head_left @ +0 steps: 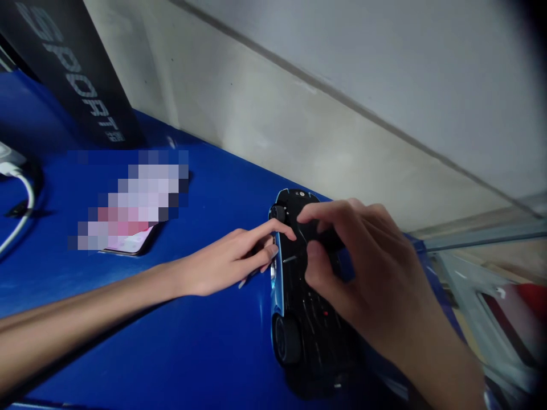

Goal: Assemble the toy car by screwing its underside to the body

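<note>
A toy car point(318, 336) lies upside down on the blue table, its black underside facing up and a strip of blue body showing along its left side. My left hand point(243, 250) steadies it from that side: the index finger rests on the underside and the thumb is at the side edge. A short, thin, light-coloured bit lies near that fingertip, too small to name. Over the car's right half is my right hand point(363, 267), fingers curled, thumb and index tips apart with nothing visible between them. It hides part of the underside.
Left of the car a phone point(143, 242) lies on the blue table point(205, 353), its screen blurred out. A black box point(77, 74) lettered SPORT stands at the back left. A white cable point(28, 199) curves at the left edge. Behind runs a pale wall point(239, 108).
</note>
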The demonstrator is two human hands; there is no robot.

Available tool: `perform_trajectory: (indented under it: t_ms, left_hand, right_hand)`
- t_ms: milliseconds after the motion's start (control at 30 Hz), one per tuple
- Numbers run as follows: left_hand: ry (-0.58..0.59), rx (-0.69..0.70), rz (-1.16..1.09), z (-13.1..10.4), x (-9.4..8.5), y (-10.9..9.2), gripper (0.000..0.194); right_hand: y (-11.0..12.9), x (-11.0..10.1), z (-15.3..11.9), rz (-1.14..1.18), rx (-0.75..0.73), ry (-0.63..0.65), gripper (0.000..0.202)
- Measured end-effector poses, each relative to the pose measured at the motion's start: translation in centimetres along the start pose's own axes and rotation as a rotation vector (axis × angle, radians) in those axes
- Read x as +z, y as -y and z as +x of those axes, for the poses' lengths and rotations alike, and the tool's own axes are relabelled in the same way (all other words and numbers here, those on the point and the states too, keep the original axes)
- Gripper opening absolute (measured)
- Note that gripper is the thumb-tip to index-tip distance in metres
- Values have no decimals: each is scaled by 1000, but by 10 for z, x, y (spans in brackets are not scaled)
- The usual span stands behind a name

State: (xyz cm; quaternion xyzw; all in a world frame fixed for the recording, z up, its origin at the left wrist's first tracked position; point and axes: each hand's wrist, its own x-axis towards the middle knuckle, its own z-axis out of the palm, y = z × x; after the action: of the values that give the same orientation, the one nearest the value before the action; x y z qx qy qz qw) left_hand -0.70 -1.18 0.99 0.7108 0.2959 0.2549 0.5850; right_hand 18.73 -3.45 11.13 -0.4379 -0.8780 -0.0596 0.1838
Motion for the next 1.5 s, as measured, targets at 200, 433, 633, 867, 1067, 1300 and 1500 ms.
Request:
perform_trajectory:
  t_ms: [200,433,633,867,1067,1300,1500]
  left_hand:
    - [-6,11,1,0,0,0,31]
    - [6,18,-6,0,-1,0,32]
    - [19,10,-3,0,-1,-1,31]
    - [20,14,-1,0,-1,0,31]
    - [15,11,-8,0,-1,-1,31]
    - [16,24,-9,-1,-1,0,31]
    - [18,24,-3,-1,-1,1,32]
  right_hand:
    - [0,1,2,7,-10,7,17]
    - [-3,-2,1,-18,-21,37,11]
    - [-2,-2,0,-31,-44,17,11]
    - [-4,-5,0,-24,-46,44,12]
    - [-3,-3,-2,-5,-12,16,8]
    - [-6,-3,0,6,52,49,9]
    - [-4,0,0,-41,17,-5,5]
